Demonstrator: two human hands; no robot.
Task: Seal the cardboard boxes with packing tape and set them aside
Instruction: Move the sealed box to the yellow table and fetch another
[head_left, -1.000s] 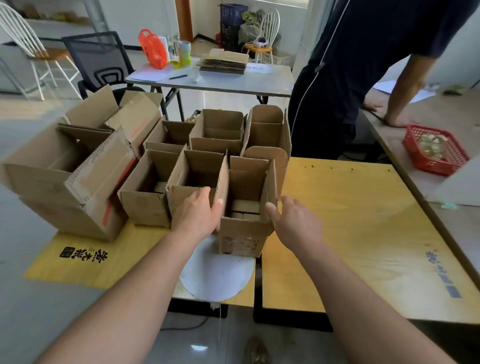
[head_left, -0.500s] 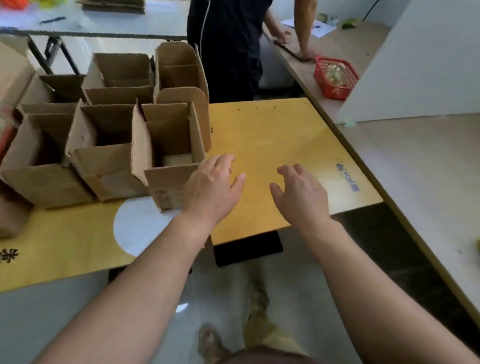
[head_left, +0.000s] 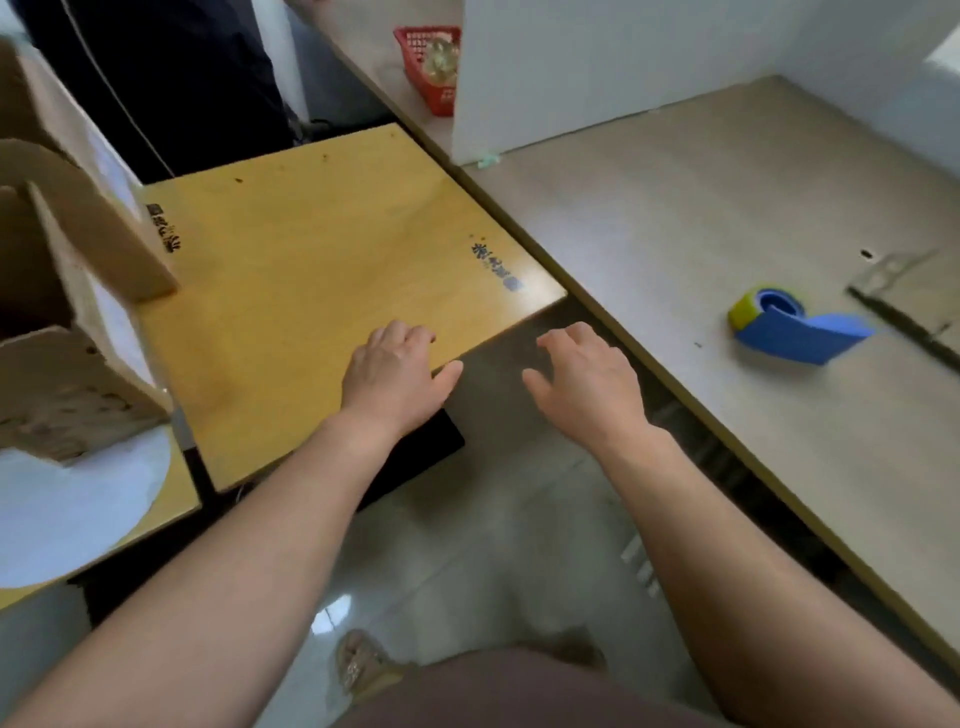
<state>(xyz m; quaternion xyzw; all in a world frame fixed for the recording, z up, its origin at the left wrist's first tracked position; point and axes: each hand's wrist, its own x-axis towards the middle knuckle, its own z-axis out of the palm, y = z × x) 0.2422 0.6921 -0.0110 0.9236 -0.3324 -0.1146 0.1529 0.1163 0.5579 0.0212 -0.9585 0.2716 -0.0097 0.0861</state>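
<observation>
My left hand (head_left: 395, 374) and right hand (head_left: 587, 387) are released, over the near right corner of the yellow counter (head_left: 311, 249). The tape dispenser (head_left: 795, 326) lies well apart on the grey counter (head_left: 649, 197): likely light, rigid plastic; grasp its blue body. Open cardboard boxes (head_left: 67, 338) stand at the yellow counter's left edge.

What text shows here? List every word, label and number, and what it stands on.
Black print on the yellow tabletop: characters too blurred to read.
Blue print near that tabletop's right edge: too blurred to read.
Tape dispenser: no text visible.
</observation>
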